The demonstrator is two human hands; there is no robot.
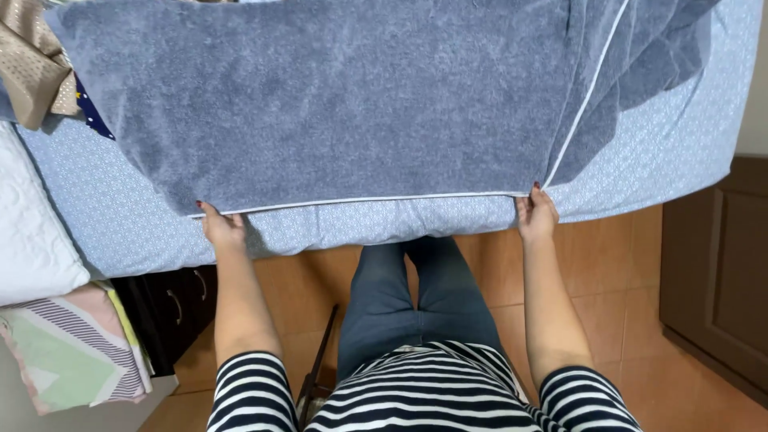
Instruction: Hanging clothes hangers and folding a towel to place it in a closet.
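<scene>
So I've got the big grey-blue towel spread flat across the bed, fuzzy side up, its white-piped near edge running along the mattress edge right in front of me. My left hand has its grip pinched on the near-left corner, and my right hand is pinching the near edge further along, right where a fold line runs diagonally up the towel. To the right of that line the rest of the towel lies doubled over and a bit rumpled.

Progress-wise I'd say it's early: the main panel looks smooth and squared up, but I only see that one fold, so most of the folding looks left to do. There's a beige cloth up in the far-left corner and a stack of folded linens off to my left.
</scene>
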